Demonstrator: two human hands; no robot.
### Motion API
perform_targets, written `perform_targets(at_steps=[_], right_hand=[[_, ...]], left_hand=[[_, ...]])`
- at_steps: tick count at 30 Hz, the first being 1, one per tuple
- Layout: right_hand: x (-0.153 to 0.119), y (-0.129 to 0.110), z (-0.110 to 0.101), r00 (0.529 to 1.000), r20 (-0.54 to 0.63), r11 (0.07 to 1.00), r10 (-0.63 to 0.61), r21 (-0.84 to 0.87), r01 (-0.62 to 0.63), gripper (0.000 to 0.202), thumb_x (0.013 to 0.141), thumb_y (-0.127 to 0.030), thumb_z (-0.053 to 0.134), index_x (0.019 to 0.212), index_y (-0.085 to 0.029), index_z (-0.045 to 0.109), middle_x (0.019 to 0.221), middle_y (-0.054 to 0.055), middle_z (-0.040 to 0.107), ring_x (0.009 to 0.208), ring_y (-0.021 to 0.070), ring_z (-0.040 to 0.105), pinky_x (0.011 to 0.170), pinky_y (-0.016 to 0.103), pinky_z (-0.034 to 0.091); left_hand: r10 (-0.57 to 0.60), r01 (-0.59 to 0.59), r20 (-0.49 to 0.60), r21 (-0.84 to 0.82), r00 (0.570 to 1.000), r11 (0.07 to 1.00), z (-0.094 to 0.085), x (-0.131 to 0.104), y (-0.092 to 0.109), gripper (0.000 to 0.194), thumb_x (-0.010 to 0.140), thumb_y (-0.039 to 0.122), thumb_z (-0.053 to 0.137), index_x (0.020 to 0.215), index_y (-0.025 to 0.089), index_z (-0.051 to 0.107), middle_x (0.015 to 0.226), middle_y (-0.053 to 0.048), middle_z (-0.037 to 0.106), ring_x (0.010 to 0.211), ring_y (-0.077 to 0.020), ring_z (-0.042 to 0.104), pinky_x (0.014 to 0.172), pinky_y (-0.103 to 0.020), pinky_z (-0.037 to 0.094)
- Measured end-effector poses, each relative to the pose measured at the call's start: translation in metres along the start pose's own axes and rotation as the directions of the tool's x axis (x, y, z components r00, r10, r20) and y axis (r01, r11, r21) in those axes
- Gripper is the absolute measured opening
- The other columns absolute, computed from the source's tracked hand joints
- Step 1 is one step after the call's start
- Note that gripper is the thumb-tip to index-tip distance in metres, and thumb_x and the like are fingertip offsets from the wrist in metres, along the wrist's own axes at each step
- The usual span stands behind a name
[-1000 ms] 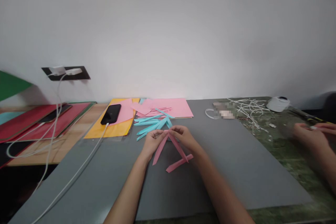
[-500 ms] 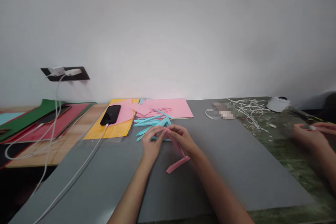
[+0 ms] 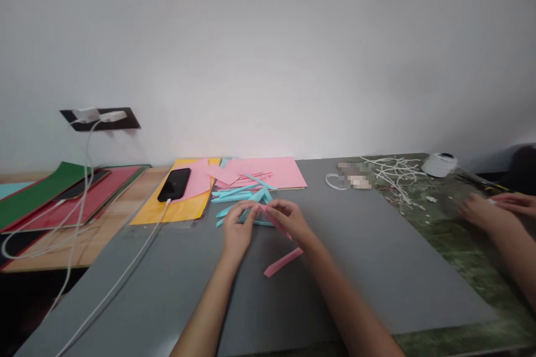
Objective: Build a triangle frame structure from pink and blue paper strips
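Between my two hands is a pink paper strip (image 3: 281,225), its top end pinched by the fingertips of both. My left hand (image 3: 240,225) is closed on the end near the middle. My right hand (image 3: 291,222) grips the same strip from the other side, and its lower part hangs below these fingers. A second pink folded strip (image 3: 282,263) lies on the grey board (image 3: 188,284) under my right wrist, partly covered by it. Just beyond my fingers rest several light blue folded paper strips (image 3: 234,196), some leaning over one another.
Pink paper sheets (image 3: 285,170) lie by the wall, with a yellow packet (image 3: 142,212) and a black phone (image 3: 175,184) on a charging cable to the left. White cords (image 3: 397,173) and a white roll (image 3: 439,164) sit at right, near another person's hands (image 3: 486,209).
The held pink strip has shifted, its lower end now higher and apart from the strip on the board. The other person's hands have moved slightly left.
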State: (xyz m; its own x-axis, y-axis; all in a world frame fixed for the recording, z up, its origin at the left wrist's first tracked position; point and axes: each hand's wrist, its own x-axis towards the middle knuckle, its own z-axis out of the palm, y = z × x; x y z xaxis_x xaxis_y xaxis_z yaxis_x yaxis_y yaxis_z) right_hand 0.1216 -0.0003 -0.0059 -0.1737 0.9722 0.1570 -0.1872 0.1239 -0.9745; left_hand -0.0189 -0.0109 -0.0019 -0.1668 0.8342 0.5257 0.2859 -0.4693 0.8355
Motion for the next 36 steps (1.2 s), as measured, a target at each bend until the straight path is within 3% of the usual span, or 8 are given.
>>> perform_targets(at_steps=[8, 14, 23, 28, 30, 33, 36], right_hand=[[0.001, 0.004, 0.001, 0.995, 0.005, 0.995, -0.104, 0.009, 0.104, 0.023, 0.066, -0.042, 0.067, 0.067, -0.019, 0.063, 0.063, -0.001, 0.057, 0.062, 0.0119, 0.051, 0.061, 0.024, 0.041], [0.000, 0.008, 0.006, 0.995, 0.056, 0.995, -0.082, 0.068, 0.078, 0.020, 0.065, -0.039, 0.069, 0.071, -0.020, 0.068, 0.070, 0.000, 0.064, 0.068, 0.0128, 0.056, 0.067, 0.026, 0.044], [-0.005, 0.003, 0.009, 0.996, 0.059, 0.996, -0.072, 0.061, 0.069, 0.020, 0.064, -0.036, 0.071, 0.071, -0.018, 0.070, 0.064, 0.001, 0.065, 0.059, 0.0118, 0.056, 0.061, 0.026, 0.046], [-0.002, 0.004, 0.007, 0.994, 0.053, 0.995, -0.095, 0.027, 0.094, 0.022, 0.066, -0.038, 0.068, 0.072, -0.017, 0.068, 0.064, 0.001, 0.065, 0.058, 0.0114, 0.056, 0.059, 0.025, 0.045], [-0.002, 0.002, 0.004, 0.994, 0.087, 0.997, -0.071, -0.009, 0.072, 0.025, 0.069, -0.041, 0.065, 0.071, -0.017, 0.067, 0.060, 0.001, 0.063, 0.055, 0.0105, 0.054, 0.056, 0.024, 0.044], [-0.004, -0.002, -0.005, 0.985, 0.170, 0.993, 0.018, -0.119, 0.003, 0.029, 0.071, -0.043, 0.062, 0.069, -0.015, 0.065, 0.049, -0.003, 0.055, 0.044, 0.0077, 0.047, 0.046, 0.021, 0.038], [-0.007, -0.001, -0.014, 0.914, 0.382, 0.955, 0.136, -0.296, -0.019, 0.025, 0.069, -0.039, 0.064, 0.068, -0.015, 0.064, 0.052, -0.003, 0.055, 0.048, 0.0077, 0.048, 0.048, 0.020, 0.037]], left_hand=[[0.034, -0.031, 0.029, -0.102, 0.999, 0.994, -0.001, 0.001, -0.007, 0.016, 0.077, 0.030, 0.058, 0.084, 0.021, 0.070, 0.095, -0.006, 0.062, 0.092, -0.0180, 0.056, 0.074, -0.028, 0.043], [-0.004, 0.009, 0.029, -0.168, 1.000, 0.986, 0.002, -0.001, -0.005, 0.022, 0.070, 0.032, 0.066, 0.089, 0.020, 0.070, 0.089, -0.007, 0.062, 0.083, -0.0170, 0.057, 0.063, -0.025, 0.045], [-0.004, 0.010, 0.043, -0.147, 0.999, 0.989, -0.001, 0.001, 0.003, 0.017, 0.074, 0.031, 0.062, 0.080, 0.017, 0.070, 0.084, -0.007, 0.065, 0.081, -0.0166, 0.059, 0.070, -0.027, 0.047], [-0.073, 0.087, 0.081, -0.178, 0.994, 0.980, 0.003, 0.000, -0.004, 0.019, 0.075, 0.031, 0.061, 0.079, 0.016, 0.071, 0.083, -0.007, 0.067, 0.083, -0.0173, 0.060, 0.075, -0.028, 0.047], [-0.125, 0.139, 0.079, -0.206, 0.989, 0.969, 0.005, -0.001, -0.007, 0.020, 0.073, 0.033, 0.062, 0.079, 0.016, 0.071, 0.085, -0.008, 0.068, 0.084, -0.0180, 0.061, 0.074, -0.027, 0.048], [-0.249, 0.270, 0.113, -0.252, 0.962, 0.929, 0.005, -0.001, -0.009, 0.028, 0.072, 0.038, 0.062, 0.085, 0.014, 0.070, 0.089, -0.009, 0.069, 0.074, -0.0170, 0.063, 0.059, -0.023, 0.049], [-0.360, 0.390, 0.154, -0.285, 0.920, 0.875, 0.003, 0.001, -0.010, 0.039, 0.071, 0.042, 0.062, 0.095, 0.013, 0.067, 0.095, -0.011, 0.069, 0.057, -0.0131, 0.062, 0.047, -0.021, 0.046]])
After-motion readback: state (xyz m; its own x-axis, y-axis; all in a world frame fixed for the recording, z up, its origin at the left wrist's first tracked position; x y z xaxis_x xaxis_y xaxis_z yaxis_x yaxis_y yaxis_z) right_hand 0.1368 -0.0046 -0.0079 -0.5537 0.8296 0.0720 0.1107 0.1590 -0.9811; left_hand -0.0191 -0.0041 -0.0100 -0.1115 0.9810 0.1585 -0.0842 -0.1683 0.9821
